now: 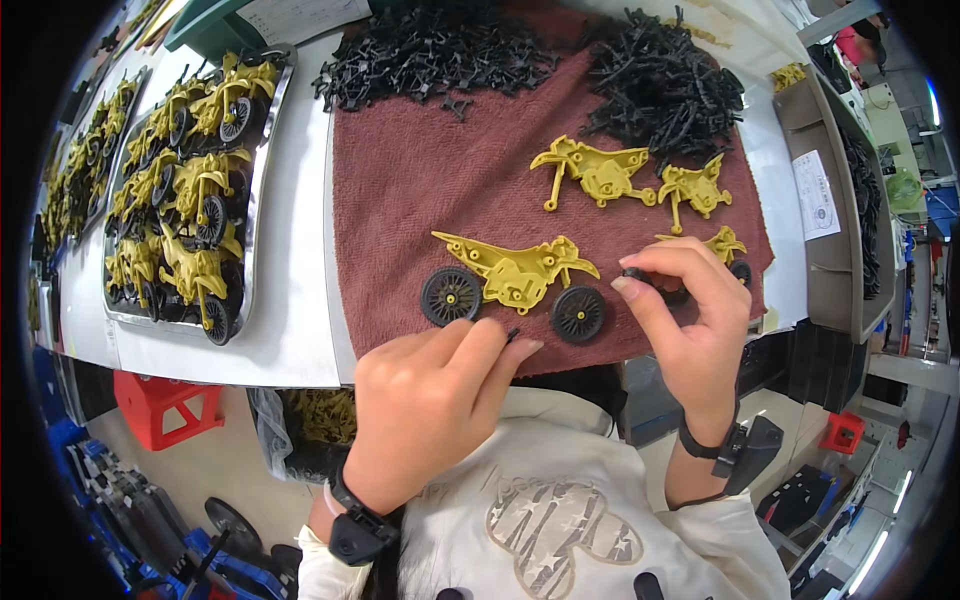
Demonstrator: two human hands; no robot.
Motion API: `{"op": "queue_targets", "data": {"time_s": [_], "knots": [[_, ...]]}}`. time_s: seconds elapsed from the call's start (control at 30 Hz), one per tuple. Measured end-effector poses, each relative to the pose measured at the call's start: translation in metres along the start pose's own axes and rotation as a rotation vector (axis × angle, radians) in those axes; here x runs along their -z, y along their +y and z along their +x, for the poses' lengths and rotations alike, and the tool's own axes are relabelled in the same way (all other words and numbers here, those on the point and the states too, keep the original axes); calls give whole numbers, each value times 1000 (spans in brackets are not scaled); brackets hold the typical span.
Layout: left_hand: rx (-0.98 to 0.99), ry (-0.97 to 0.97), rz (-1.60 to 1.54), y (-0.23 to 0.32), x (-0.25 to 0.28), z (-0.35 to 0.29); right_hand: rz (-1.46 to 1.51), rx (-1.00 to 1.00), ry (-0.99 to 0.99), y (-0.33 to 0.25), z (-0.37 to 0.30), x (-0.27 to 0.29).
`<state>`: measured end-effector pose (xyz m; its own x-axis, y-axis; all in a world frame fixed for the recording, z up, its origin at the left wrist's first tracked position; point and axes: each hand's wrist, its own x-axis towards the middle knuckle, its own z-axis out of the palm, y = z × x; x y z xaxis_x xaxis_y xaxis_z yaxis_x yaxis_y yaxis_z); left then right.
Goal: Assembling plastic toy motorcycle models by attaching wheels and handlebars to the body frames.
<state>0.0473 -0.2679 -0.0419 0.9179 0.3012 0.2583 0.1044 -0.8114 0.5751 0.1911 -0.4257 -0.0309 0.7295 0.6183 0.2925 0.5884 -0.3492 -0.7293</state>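
On a maroon towel (400, 180) lies a yellow toy motorcycle body half (520, 275) with a black spoked wheel (451, 297) at its left and another wheel (578, 314) at its right. Just below it, my left hand (430, 390) pinches a small black plastic part (513, 335). My right hand (695, 320) holds another small black piece (634, 273) between thumb and forefinger, above the towel. Behind that hand, a second yellow body (725, 243) with wheels is partly hidden. Two more yellow body halves (600, 173) (695, 190) lie farther back.
Heaps of small black parts (440, 60) (660, 85) cover the towel's far side. On the left, a metal tray (255, 200) carries several yellow motorcycles. A brown bin (808, 130) stands at the right. Below the table edge are a red stool (165, 410) and a bag of yellow parts (320, 415).
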Motion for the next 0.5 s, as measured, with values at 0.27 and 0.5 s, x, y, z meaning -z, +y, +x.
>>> {"op": "queue_targets", "data": {"time_s": [0.27, 0.5], "knots": [[11, 27, 188, 6, -19, 6, 37, 37, -76, 10, 5, 13], [35, 18, 214, 12, -25, 8, 245, -161, -251, 4, 36, 18]]}}
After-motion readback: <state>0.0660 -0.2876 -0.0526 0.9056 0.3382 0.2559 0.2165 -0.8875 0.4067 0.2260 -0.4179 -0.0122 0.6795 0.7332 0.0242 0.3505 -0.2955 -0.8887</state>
